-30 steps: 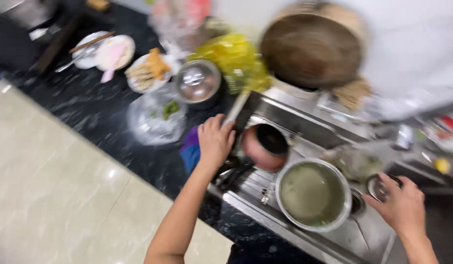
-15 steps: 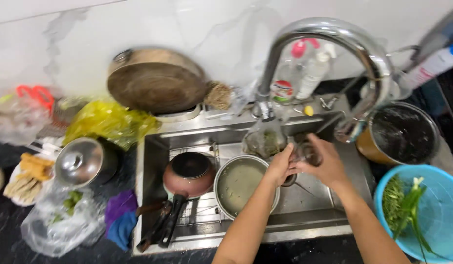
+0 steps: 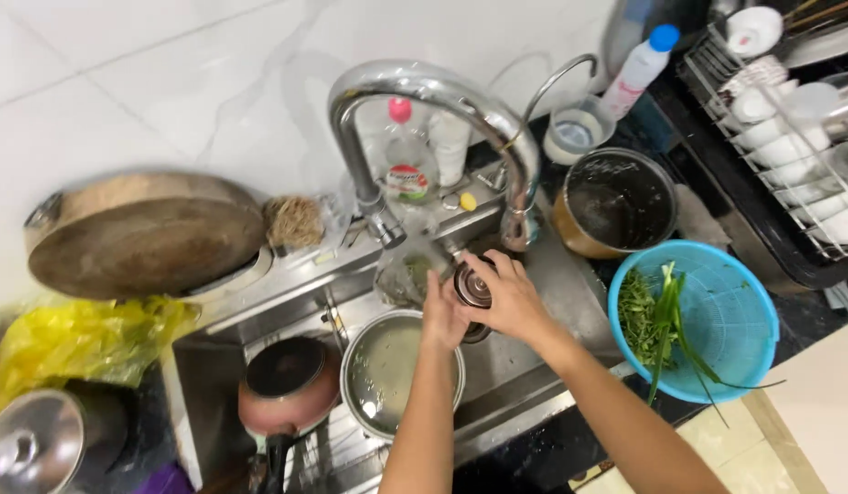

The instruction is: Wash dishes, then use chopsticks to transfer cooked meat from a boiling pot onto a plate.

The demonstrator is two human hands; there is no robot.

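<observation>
Both my hands meet over the steel sink (image 3: 579, 302), under the curved chrome tap (image 3: 415, 87). My right hand (image 3: 511, 297) grips a small round dark lid or cup (image 3: 472, 286) from the right. My left hand (image 3: 440, 316) closes on the same item from the left. Just below them a steel pot (image 3: 378, 375) with cloudy water sits in the sink. A clear glass container (image 3: 404, 274) stands behind my hands, under the tap.
A pink frying pan (image 3: 287, 384) lies in the sink's left part. A blue basket of greens (image 3: 717, 320) and a dark pot (image 3: 621, 201) sit to the right, with a dish rack (image 3: 799, 119) beyond. A wooden board (image 3: 140, 238), yellow bag (image 3: 76, 352) and lidded pot (image 3: 35, 444) are left.
My left hand left the pan handle on the left and joined my right hand under the tap. The view swung right, toward the sink and basket.
</observation>
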